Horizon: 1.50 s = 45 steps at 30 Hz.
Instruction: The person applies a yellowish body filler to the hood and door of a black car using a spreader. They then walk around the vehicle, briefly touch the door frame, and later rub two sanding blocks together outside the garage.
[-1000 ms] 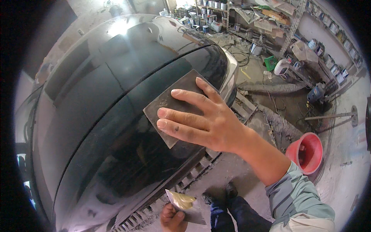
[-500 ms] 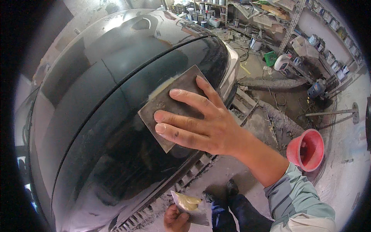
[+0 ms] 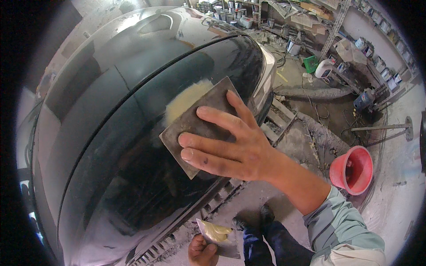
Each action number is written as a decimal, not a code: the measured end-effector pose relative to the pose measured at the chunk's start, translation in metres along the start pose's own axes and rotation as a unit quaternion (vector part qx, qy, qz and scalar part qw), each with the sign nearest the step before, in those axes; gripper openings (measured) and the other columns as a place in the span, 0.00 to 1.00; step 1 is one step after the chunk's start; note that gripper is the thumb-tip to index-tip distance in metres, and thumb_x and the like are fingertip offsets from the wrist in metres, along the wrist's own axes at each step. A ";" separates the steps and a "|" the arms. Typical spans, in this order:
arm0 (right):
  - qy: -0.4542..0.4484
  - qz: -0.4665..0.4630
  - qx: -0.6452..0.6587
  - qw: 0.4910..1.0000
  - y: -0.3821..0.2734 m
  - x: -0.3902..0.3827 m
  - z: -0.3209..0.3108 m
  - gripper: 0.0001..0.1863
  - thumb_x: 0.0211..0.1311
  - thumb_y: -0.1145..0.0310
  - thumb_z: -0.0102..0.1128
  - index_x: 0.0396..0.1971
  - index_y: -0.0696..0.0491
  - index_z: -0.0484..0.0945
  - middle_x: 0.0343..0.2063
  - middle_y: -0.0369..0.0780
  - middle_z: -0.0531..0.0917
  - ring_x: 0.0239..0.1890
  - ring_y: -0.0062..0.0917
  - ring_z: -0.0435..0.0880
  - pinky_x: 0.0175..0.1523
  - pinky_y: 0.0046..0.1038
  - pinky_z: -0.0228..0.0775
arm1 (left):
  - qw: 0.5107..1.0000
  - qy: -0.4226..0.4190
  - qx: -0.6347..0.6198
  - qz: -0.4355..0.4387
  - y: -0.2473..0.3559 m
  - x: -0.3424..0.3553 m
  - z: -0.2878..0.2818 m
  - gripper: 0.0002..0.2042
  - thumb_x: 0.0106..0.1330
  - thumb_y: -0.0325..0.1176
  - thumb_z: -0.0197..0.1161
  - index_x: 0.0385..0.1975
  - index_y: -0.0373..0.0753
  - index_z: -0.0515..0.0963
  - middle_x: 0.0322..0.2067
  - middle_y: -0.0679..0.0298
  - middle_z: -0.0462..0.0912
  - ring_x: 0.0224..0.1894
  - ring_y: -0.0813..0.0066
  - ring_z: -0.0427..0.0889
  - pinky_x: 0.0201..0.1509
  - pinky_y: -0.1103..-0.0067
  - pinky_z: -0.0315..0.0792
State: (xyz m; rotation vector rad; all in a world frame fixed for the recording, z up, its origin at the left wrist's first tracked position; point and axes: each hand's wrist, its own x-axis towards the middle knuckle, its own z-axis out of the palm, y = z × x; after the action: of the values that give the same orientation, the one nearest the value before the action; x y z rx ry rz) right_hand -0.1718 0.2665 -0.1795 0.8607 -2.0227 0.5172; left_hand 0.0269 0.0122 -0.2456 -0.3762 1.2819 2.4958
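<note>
My right hand [image 3: 242, 142] grips a wide, thin grey-brown filler spreader [image 3: 202, 117], fingers spread over its upper face and the thumb hidden beneath. The spreader's far edge lies against a patch of pale yellow filler [image 3: 187, 101] on the dark glossy car panel [image 3: 133, 164]. Low in the view, my left hand [image 3: 203, 252] pinches a small flat plate [image 3: 228, 249] with the thumb on top. A lump of yellow filler [image 3: 216, 231] sits on that plate, which is held apart from the car.
A black seam [image 3: 153, 80] curves across the car beyond the patch. To the right, a red bucket [image 3: 350, 170] stands on the floor near a metal rod [image 3: 379, 128]. Farther back are a green basket [image 3: 310, 64], a white jug [image 3: 325, 68] and shelves with several cans [image 3: 377, 20].
The spreader has tilted and drawn slightly back toward me, so more of the yellow filler patch shows beyond its edge. My left hand and its plate have hardly moved.
</note>
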 end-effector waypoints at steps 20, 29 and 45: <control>-0.032 -0.004 0.008 0.999 -0.011 -0.027 0.006 0.23 0.61 0.61 0.56 0.57 0.39 0.70 0.62 0.27 0.72 0.66 0.39 0.63 0.66 0.65 0.47 | 1.000 0.006 -0.001 0.008 -0.004 -0.002 -0.003 0.21 0.56 0.22 0.61 0.51 0.31 0.72 0.49 0.52 0.79 0.53 0.58 0.78 0.61 0.63 0.69; -0.045 0.005 0.024 0.999 -0.021 -0.039 0.003 0.21 0.61 0.61 0.53 0.56 0.41 0.72 0.61 0.28 0.73 0.66 0.39 0.63 0.66 0.65 0.47 | 0.999 0.009 0.038 0.013 -0.004 -0.003 -0.008 0.21 0.57 0.26 0.65 0.52 0.31 0.71 0.50 0.53 0.79 0.52 0.60 0.78 0.60 0.64 0.70; 0.033 0.294 0.692 0.659 -0.103 -0.007 -0.111 0.21 0.62 0.87 0.44 0.54 0.59 0.74 0.57 0.53 0.76 0.63 0.48 0.71 0.69 0.47 0.55 | 0.998 -0.054 0.002 -0.010 0.043 0.008 0.067 0.20 0.59 0.18 0.53 0.54 0.29 0.71 0.51 0.55 0.79 0.54 0.65 0.78 0.62 0.69 0.67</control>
State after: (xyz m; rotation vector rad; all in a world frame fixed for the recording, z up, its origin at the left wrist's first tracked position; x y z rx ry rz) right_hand -0.0328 0.2694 -0.1201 0.8687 -1.4903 2.6029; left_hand -0.0029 0.0444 -0.1794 -0.2477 1.2335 2.4600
